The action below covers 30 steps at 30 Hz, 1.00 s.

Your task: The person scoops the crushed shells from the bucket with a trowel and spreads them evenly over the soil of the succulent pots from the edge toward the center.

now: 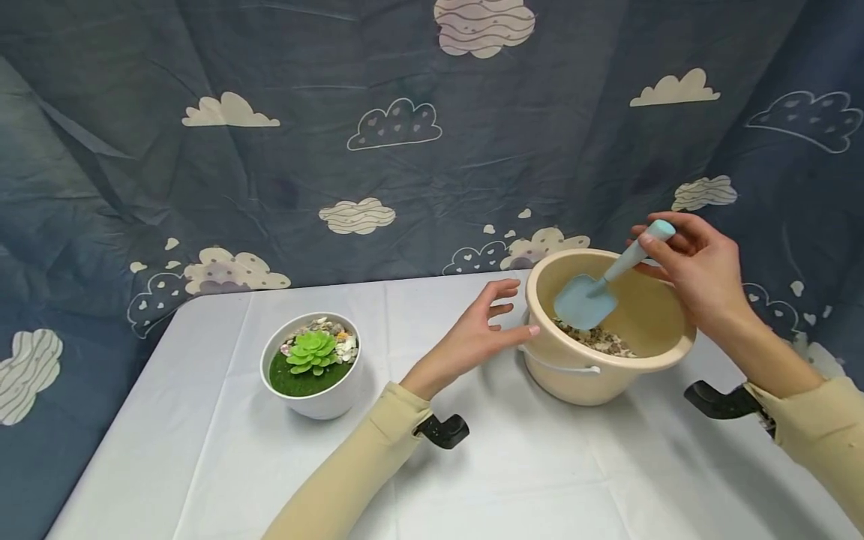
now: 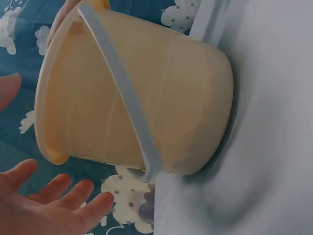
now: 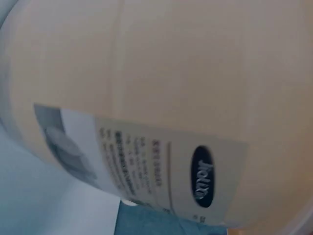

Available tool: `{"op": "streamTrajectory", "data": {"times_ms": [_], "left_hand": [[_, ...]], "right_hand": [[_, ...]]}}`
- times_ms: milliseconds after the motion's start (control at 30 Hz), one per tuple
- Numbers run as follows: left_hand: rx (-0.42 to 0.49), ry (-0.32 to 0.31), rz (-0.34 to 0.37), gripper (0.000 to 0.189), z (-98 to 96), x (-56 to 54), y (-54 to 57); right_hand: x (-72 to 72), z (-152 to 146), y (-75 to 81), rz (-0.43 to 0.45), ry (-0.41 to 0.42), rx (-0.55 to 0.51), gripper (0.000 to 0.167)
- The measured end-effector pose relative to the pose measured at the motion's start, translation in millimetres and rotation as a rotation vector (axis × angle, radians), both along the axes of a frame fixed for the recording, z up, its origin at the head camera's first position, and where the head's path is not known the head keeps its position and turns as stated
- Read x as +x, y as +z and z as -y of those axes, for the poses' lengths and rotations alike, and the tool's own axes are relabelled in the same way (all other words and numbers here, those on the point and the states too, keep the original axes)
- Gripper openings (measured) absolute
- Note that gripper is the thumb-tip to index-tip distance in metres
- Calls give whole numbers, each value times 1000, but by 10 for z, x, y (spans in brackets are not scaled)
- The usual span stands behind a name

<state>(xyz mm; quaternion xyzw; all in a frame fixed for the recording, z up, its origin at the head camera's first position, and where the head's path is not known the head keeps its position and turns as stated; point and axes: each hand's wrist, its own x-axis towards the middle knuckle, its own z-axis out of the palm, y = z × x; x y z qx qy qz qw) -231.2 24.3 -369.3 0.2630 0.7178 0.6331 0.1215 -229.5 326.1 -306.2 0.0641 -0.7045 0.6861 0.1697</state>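
In the head view, the right hand [image 1: 705,270] has its grip clamped on the handle of a light-blue plastic scoop [image 1: 586,301], thumb and fingers pinching it near its upper end. The scoop slants down to the left, its flat blade inside a round, cream-coloured plastic bucket [image 1: 574,382], above or against a layer of mixed brown and white gravel [image 1: 610,346]; whether the blade touches it, I cannot tell. The bucket stands upright near the far edge of the white cloth-covered surface [image 1: 506,495], right of its middle. The left hand [image 1: 472,334] is beside the bucket's left side, thumb and fingers apart, holding nothing. Near the surface's far left corner stands a round white pot [image 1: 327,405] with a bright green succulent [image 1: 312,352], dark green moss and pale pebbles.

In the left wrist view, the bucket appears turned sideways, its pale grey carrying handle [image 2: 124,90] hanging slantwise across the wall. The left hand's spread fingers [image 2: 54,191] are near the bucket's rim, just apart from it.

In the right wrist view, the bucket's wall fills most of the frame, bearing a printed paper label [image 3: 146,166] with a dark oval logo.
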Motion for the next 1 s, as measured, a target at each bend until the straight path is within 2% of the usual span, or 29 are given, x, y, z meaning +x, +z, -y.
{"op": "streamTrajectory", "data": {"times_ms": [200,267,433,600,1000], "left_hand": [[13,-68,1,77,-120,-75,-10],[31,-98,-8,81,-150,-92,-16],[61,-141,-3,89,-218,-144,-13],[51,-151,22,92,-256,-188,-18],[58,-159,81,96,-292,-204,-40]], "right_hand": [[-16,-28,-61,2,3,341,37],[-27,-30,-90,24,16,412,37],[-32,-27,-106,89,26,521,36],[-30,-30,-86,128,19,638,38],[-59,-30,-79,137,165,749,35]]}}
